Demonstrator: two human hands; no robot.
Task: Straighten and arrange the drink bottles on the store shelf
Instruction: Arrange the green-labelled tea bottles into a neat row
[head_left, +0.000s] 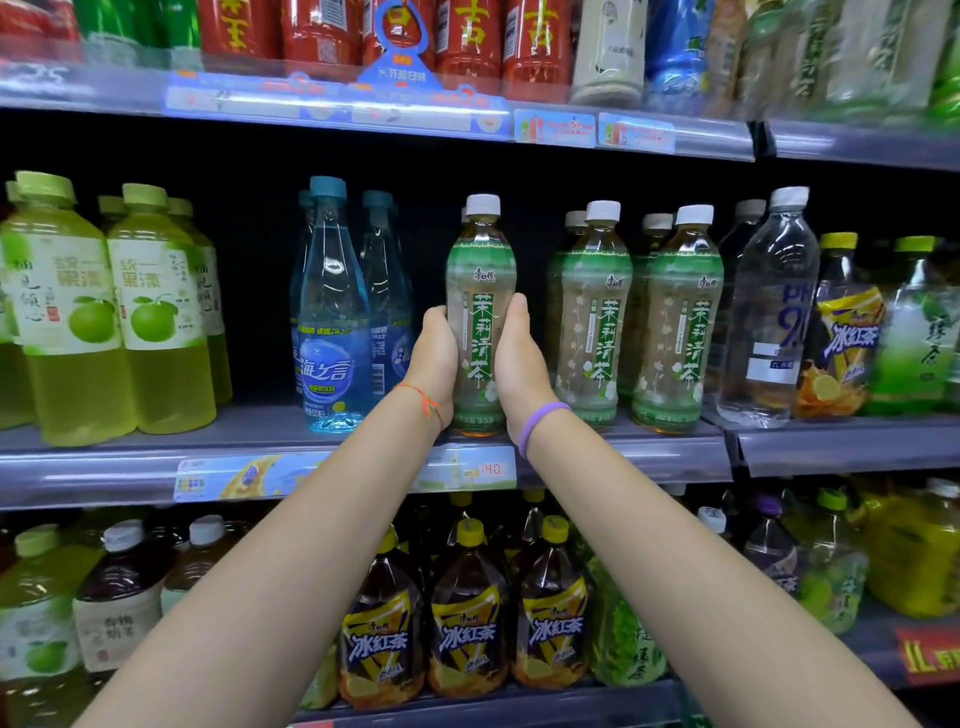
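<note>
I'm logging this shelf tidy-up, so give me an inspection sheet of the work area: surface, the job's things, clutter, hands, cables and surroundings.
Surface: middle shelf, grey, price tags along its front edge.
Job's things: jasmine tea bottle upright at the shelf front, apart from its two matching neighbours.
Clutter: nothing seen.
Hands: left hand and right hand grip the tea bottle from either side.
Cables: nothing seen.
Surroundings: blue water bottles to the left, yellow-green drink bottles further left, clear water bottle to the right; red bottles above, iced tea bottles below.
</note>
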